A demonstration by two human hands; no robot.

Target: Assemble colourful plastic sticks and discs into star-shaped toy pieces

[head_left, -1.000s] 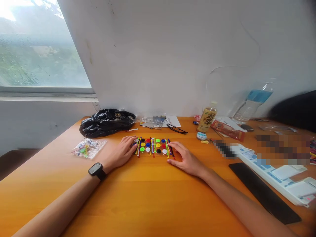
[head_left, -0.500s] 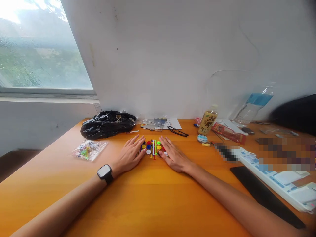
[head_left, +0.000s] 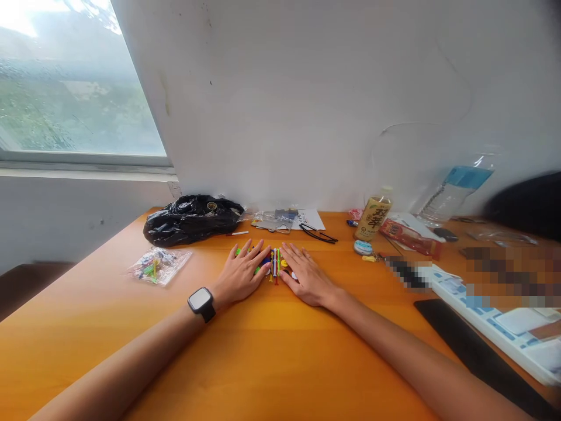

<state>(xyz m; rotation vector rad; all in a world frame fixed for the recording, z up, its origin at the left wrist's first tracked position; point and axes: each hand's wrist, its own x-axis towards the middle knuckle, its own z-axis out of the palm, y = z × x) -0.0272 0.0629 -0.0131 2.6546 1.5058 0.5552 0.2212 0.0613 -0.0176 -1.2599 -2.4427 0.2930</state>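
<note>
My left hand [head_left: 243, 271] lies flat on the orange table [head_left: 245, 356], fingers spread, covering the left part of a cluster of small coloured discs and thin sticks [head_left: 275, 264]. A black watch [head_left: 201, 303] sits on that wrist. Over the right part of the same cluster my right hand [head_left: 303, 273] rests flat, fingers stretched out. The two hands almost touch, and only a narrow strip of red, yellow, blue and white pieces shows between them. Neither hand grips anything.
A black plastic bag [head_left: 193, 217] lies behind the hands, a clear bag of coloured pieces [head_left: 158, 265] to the left. Black glasses [head_left: 318, 234], a drink bottle [head_left: 372, 217], a water bottle [head_left: 456, 187], a white keyboard [head_left: 495, 316] and a black pad [head_left: 477, 351] fill the right side.
Both hands have slid inward over the coloured pieces, closing the gap between them until most of the discs and sticks are covered. The camera view shifted slightly.
</note>
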